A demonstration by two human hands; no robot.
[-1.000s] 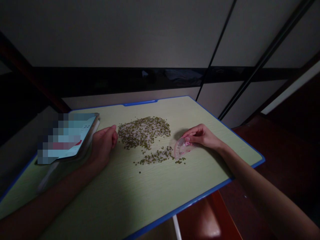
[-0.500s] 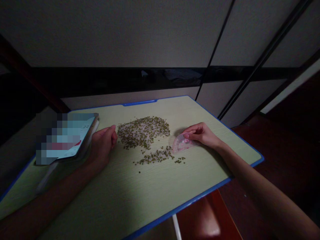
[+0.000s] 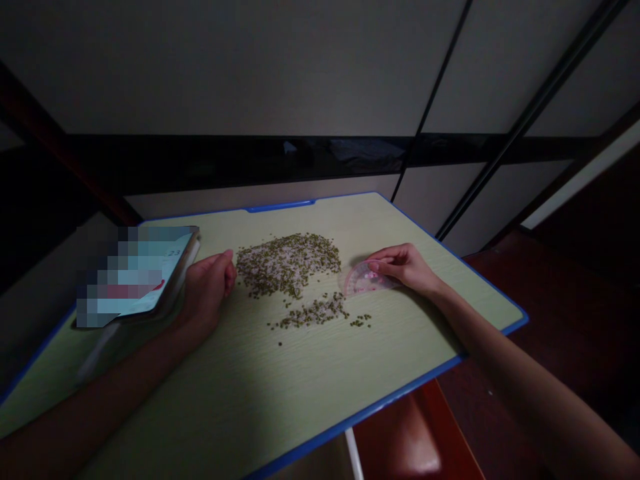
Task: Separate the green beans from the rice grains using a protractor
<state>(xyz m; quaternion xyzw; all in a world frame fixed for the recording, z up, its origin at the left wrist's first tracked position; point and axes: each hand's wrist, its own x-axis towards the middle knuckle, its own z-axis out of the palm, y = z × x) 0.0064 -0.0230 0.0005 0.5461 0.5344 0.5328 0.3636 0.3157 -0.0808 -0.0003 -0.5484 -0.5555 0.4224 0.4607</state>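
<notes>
My right hand [image 3: 400, 267] pinches a clear pink protractor [image 3: 370, 279] by its upper side, just right of the beans. A broad pile of green beans mixed with pale grains [image 3: 290, 261] covers the middle of the table. In front of it lies a narrower strip of the same mix [image 3: 315, 312], with a few loose green beans [image 3: 361, 321] at its right end. My left hand [image 3: 209, 283] is curled closed at the left edge of the big pile; whether its fingers hold anything is hidden.
The pale table [image 3: 310, 393] has a blue rim. A tablet [image 3: 150, 287] with a lit, partly blurred screen leans at the left, beside my left forearm. Cabinet panels [image 3: 250, 67] rise behind the table. Below its front edge is a red-brown surface [image 3: 410, 433].
My right hand has shifted slightly up, and the protractor has swung away from the strip of beans, leaving the few loose beans in view. My left hand and the piles look unchanged.
</notes>
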